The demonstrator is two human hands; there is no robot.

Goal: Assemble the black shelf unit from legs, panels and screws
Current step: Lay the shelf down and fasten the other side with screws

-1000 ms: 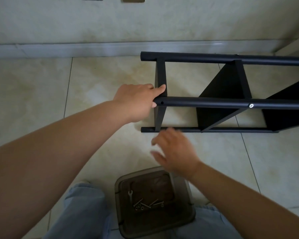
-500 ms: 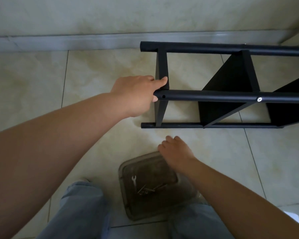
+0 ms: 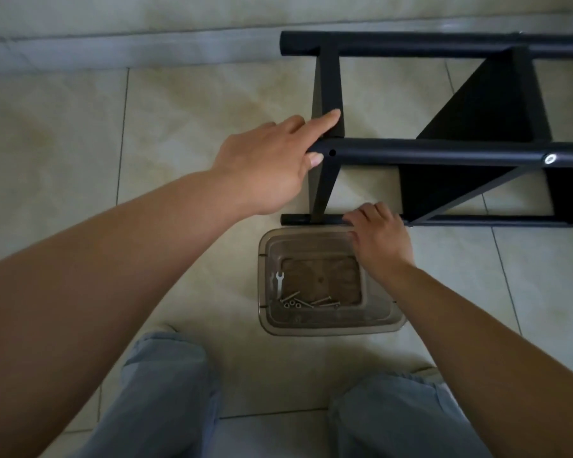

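The black shelf unit (image 3: 477,104) lies on its side on the tiled floor. My left hand (image 3: 268,160) grips the end of its near upper leg (image 3: 427,154), thumb under the tube and index finger laid on the end panel (image 3: 328,87). An empty screw hole (image 3: 332,153) shows just right of my thumb, and a silver screw head (image 3: 550,159) sits farther along that leg. My right hand (image 3: 381,239) curls over the far right rim of a clear plastic tray (image 3: 331,327), close to the lower leg (image 3: 295,219). Inside the tray lie several screws (image 3: 308,302) and a small wrench (image 3: 279,281).
The rear leg (image 3: 444,47) runs along the skirting board (image 3: 129,51) of the wall. My knees in light jeans (image 3: 166,391) are at the bottom of the view, just behind the tray. Bare floor tiles spread to the left.
My right hand came down onto the tray's far rim, and the tray has slid forward up to the shelf's lower leg. My left hand has stayed on the upper leg's end.
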